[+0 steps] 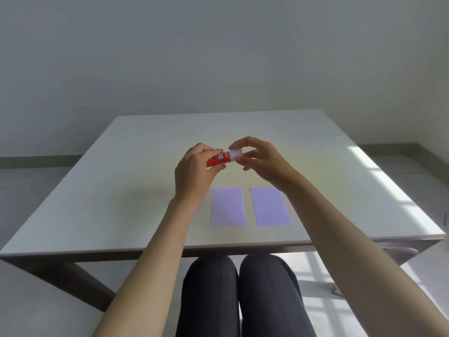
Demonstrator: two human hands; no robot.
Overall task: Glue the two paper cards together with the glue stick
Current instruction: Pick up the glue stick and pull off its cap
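- Glue stick [222, 159]: red cylinder, white cap [235, 155], held level above the table [97, 190].
- Left hand [194, 173] wraps the tube; right hand [260, 159] pinches the cap.
- Two flat lilac cards [228, 207] [269, 207], at 6 o'clock from the stick.

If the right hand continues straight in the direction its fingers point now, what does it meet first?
The right hand points left, at the cap of the glue stick held by the left hand. It would meet the cap first; contact unclear.
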